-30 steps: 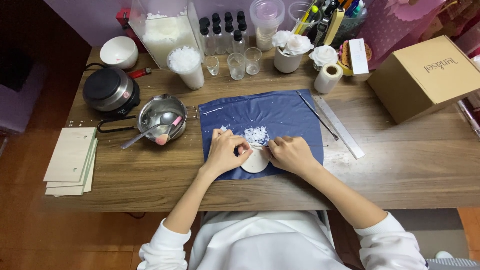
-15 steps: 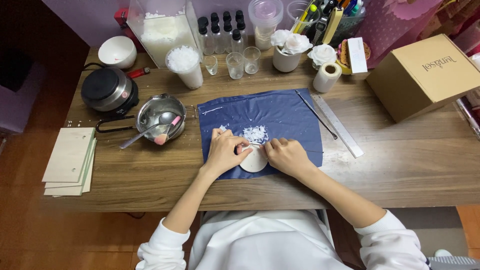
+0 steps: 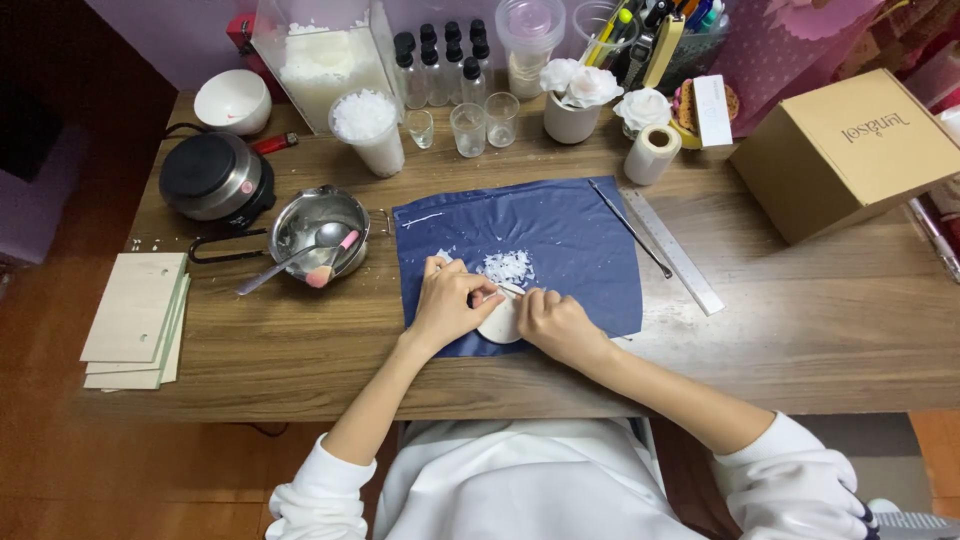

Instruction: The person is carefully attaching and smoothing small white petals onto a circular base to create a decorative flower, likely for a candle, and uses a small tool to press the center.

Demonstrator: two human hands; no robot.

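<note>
Both of my hands rest on a dark blue cloth (image 3: 560, 225) spread over the wooden table (image 3: 800, 330). My left hand (image 3: 448, 305) and my right hand (image 3: 552, 322) close from either side on a small white round piece (image 3: 500, 322), mostly hidden between them. A little pile of white flakes (image 3: 508, 266) lies on the cloth just beyond my fingers. Whether a tool is in my fingers cannot be seen.
A metal pan with a spoon and a pink spatula (image 3: 318, 236) and a black hot plate (image 3: 212, 180) sit to the left. A cup of flakes (image 3: 368, 128), glasses, bottles, a tape roll (image 3: 652, 152), a ruler (image 3: 672, 250), a cardboard box (image 3: 850, 150) and stacked boards (image 3: 135, 320) surround the cloth.
My hands have stayed on the white piece with only slight finger shifts; nothing else on the table has moved.
</note>
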